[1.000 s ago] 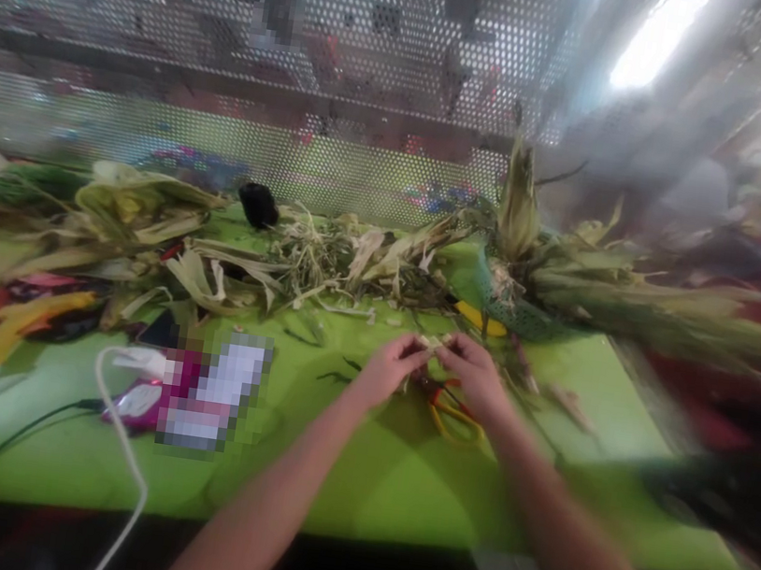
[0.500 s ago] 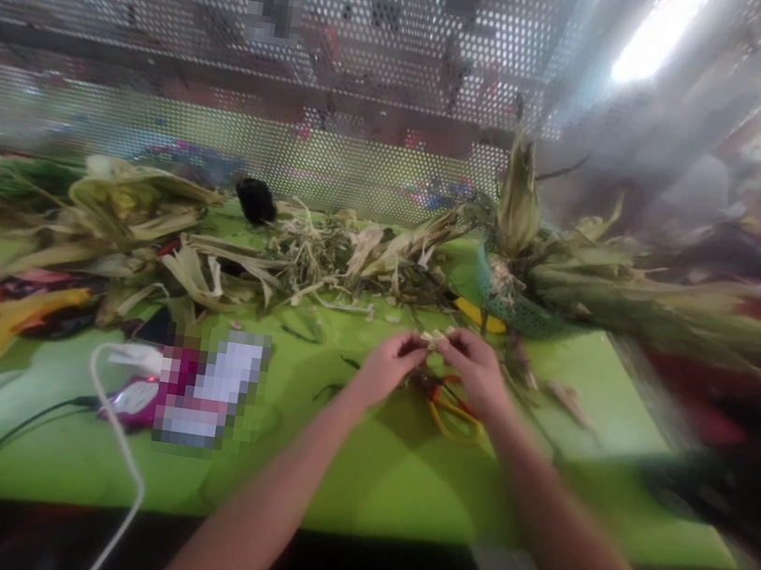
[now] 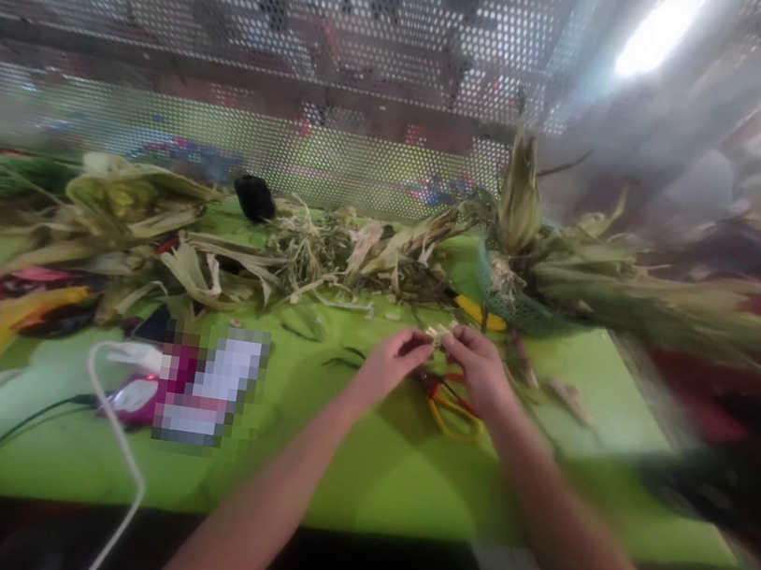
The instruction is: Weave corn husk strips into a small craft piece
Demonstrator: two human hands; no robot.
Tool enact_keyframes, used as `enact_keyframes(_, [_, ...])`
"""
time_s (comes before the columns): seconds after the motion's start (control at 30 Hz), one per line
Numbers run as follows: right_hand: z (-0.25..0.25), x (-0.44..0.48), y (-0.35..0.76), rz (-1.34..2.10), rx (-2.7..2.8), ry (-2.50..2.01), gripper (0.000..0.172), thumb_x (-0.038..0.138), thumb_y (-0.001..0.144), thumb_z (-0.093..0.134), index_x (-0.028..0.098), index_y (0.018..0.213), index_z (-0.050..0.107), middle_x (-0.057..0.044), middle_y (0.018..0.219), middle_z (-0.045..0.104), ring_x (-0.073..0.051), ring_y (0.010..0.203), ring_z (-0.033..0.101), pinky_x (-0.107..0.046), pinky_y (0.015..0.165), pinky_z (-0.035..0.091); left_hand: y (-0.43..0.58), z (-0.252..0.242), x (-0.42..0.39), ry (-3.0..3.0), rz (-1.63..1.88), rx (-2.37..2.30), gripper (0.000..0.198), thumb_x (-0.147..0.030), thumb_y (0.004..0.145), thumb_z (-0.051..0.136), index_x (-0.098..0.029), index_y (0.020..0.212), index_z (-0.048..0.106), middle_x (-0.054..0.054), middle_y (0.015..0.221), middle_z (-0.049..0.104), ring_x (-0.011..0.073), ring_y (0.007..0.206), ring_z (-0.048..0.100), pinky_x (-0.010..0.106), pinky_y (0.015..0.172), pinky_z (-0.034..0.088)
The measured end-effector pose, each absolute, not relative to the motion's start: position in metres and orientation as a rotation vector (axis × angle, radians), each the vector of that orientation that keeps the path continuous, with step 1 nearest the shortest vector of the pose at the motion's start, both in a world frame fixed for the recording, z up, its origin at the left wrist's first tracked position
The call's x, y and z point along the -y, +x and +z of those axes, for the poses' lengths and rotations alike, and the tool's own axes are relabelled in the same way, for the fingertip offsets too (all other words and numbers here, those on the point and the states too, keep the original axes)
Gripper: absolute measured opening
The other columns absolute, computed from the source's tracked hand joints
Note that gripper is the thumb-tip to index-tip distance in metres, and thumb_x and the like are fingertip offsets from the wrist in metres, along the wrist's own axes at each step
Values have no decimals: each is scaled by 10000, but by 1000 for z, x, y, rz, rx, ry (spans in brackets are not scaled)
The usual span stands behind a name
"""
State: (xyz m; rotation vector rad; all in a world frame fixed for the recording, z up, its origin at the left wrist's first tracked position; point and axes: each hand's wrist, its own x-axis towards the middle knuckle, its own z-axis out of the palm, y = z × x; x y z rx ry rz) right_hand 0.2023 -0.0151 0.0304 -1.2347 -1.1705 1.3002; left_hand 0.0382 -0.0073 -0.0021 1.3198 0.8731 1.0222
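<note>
A small pale, straw-coloured piece (image 3: 439,335), perhaps folded husk, is pinched between my two hands above the green table (image 3: 395,485). My left hand (image 3: 392,362) grips its left side with closed fingertips. On its right side, my right hand (image 3: 477,360) is closed with thumb and fingers together. Below my right hand lie scissors with yellow and red handles (image 3: 453,420), partly covered by it. Just beyond the hands, dried corn husks (image 3: 370,255) and plant scraps spread across the table.
A green basket (image 3: 525,310) with husks and long stalks stands at the right. Left are a yellow glue gun (image 3: 28,320), a purple device (image 3: 138,397) with a white cable (image 3: 123,447), and a blurred-out flat panel (image 3: 217,385). A perforated metal screen (image 3: 370,161) rises behind.
My hands have shifted slightly to the right, and the pale piece shows a little more between the fingertips. Both hands keep their pinch on it.
</note>
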Motion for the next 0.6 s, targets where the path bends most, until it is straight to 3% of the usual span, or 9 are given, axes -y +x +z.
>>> enact_keyframes(0.2, [32, 16, 201, 1163, 1301, -1270, 308, 471, 735, 710, 189, 733, 587, 15, 675, 512, -121, 637, 467, -251, 562, 395, 40, -4, 8, 1324, 1035, -915, 285, -408, 816, 638, -156, 948, 640, 62, 905, 664, 174, 828, 591, 320, 802, 455])
enact_keyframes(0.37, [20, 11, 202, 1293, 1226, -1175, 329, 475, 723, 709, 188, 683, 556, 29, 649, 484, -103, 588, 418, -249, 558, 371, 41, 0, 13, 1444, 1085, -887, 191, -347, 839, 611, -163, 884, 638, 41, 860, 656, 158, 800, 574, 293, 776, 439])
enact_keyframes(0.6, [27, 13, 202, 1285, 1206, -1231, 321, 482, 765, 668, 178, 720, 573, 28, 651, 486, -95, 573, 407, -236, 520, 340, 39, -7, 6, 1241, 1098, -912, 284, -397, 798, 657, -161, 957, 659, 56, 902, 663, 167, 828, 578, 311, 813, 438])
